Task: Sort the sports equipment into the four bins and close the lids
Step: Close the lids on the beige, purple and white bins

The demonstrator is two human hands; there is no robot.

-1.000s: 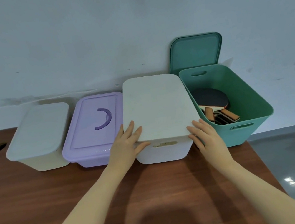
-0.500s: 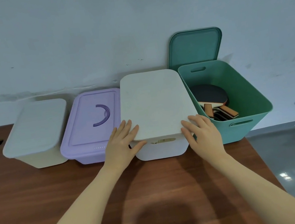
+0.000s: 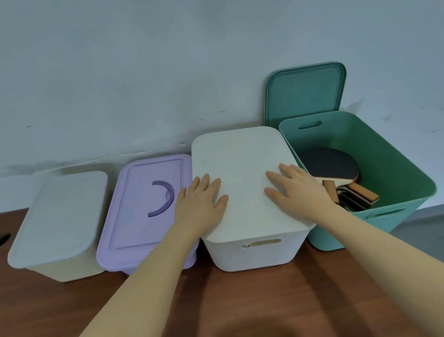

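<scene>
Pressing flat, the left hand (image 3: 202, 205) and right hand (image 3: 296, 191) spread open fingers on the white lid (image 3: 243, 161), apparently seating it; beside it, the green bin (image 3: 408, 166) stands open, paddles (image 3: 332, 170) inside.

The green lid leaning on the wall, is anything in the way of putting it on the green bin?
Nothing visible blocks it. The green lid stands behind the open green bin; the table tennis paddles lie below the rim.
</scene>
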